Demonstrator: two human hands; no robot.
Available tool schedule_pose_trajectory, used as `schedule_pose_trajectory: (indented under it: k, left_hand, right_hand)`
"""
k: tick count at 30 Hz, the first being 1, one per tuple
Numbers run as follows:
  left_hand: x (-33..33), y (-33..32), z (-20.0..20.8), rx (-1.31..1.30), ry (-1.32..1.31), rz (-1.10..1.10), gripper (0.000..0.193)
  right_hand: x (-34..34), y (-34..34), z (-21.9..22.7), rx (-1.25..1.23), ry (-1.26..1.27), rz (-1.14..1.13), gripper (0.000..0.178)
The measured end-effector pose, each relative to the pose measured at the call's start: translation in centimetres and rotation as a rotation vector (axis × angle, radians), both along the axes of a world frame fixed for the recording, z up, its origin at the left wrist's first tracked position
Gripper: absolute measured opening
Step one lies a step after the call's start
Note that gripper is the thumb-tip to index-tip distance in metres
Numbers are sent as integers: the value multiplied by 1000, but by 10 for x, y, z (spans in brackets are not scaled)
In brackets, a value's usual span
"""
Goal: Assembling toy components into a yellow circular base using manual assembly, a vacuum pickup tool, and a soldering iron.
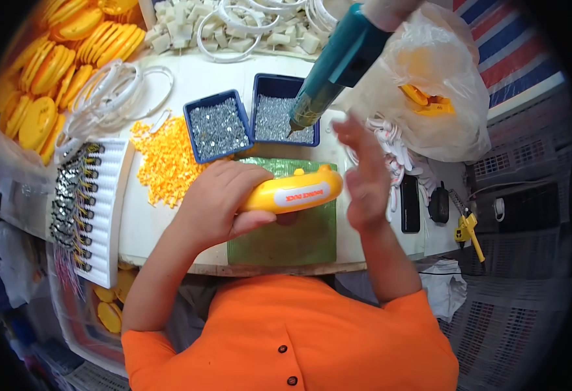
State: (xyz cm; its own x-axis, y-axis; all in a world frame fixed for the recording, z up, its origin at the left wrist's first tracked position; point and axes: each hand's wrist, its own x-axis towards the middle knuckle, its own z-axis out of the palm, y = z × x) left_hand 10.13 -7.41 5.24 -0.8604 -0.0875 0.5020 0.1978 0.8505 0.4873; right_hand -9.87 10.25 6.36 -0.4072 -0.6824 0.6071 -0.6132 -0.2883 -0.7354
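My left hand [214, 202] is closed around one end of a yellow rounded plastic toy casing [302, 193] with a pale oval label on its side. The casing is held on edge above a green mat [282, 244], and small yellow bumps show on its top. Just right of the casing, and apart from it, my right hand [366, 173] is raised with its fingers stretched out, somewhat blurred and holding nothing. A teal electric screwdriver [335, 62] hangs tip down above the mat's far side, nearest the right hand.
Two blue trays of small screws, the left one [196, 140] and the right one [258, 111], stand behind the mat. Small yellow parts [159, 159] are heaped left, beside a white rack of wired parts [106, 215]. Yellow discs [38, 124] and a plastic bag [439, 85] flank the table.
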Motion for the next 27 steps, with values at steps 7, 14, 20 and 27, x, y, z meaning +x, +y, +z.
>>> schedule_pose_trajectory:
  k: [7,14,20,27]
  left_hand:
    - [-1,11,-15,121,84,71,56]
    - [2,21,-22,28,162,173,57]
    - [31,40,-36,-6,170,50,52]
    - [73,76,-62,-233,33,-95,26]
  right_hand:
    - [17,10,-39,51,128,-24,61]
    - [18,1,-29,45,198,-13,62]
    - [13,19,-27,86,-156,198,70]
    - [8,35,-50,96,-247,167,76]
